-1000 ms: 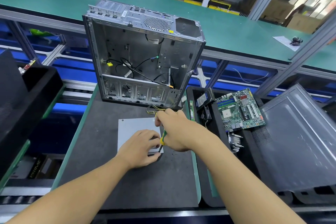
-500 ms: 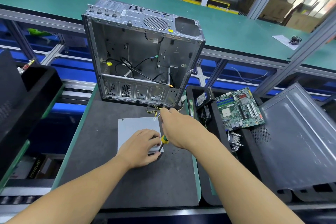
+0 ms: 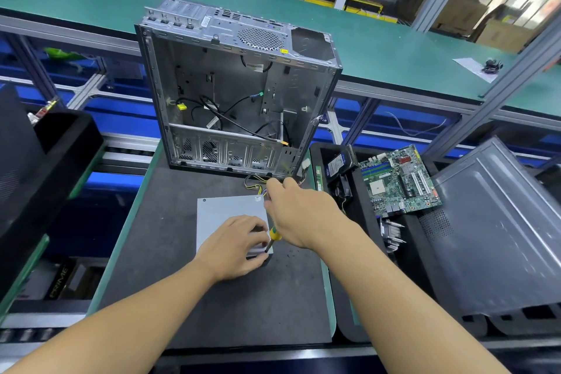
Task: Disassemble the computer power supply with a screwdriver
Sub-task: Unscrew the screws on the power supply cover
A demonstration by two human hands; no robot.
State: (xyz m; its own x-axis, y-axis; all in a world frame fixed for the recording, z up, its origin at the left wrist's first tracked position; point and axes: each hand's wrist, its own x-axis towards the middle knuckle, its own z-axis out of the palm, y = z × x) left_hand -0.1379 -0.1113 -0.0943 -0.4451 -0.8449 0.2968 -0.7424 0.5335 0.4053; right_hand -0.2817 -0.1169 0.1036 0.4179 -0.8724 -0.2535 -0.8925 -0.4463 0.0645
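Pinning the PSU (image 3: 226,215) flat on the dark mat of the bench (image 3: 243,307) is handled by the left hand (image 3: 235,247), which is spread over its near right corner with the fingers pressed down, nothing being gripped as such. The right hand (image 3: 299,215) is closed around a screwdriver (image 3: 273,238), yellow-green handle, with the tip set at that same corner, just beside the left fingers. The box sits in front of the gutted case (image 3: 236,94), its wire bundle (image 3: 256,185) trailing off the far side. Probably a fairly heavy, rigid steel box, so it shouldn't flex, but smooth sheet metal could well skate on the mat under driver torque. Best held by the flat lid and the edges, never yanked by the wires. The lid edges are likely sharp once freed. Whether the screw is out yet can't be told.
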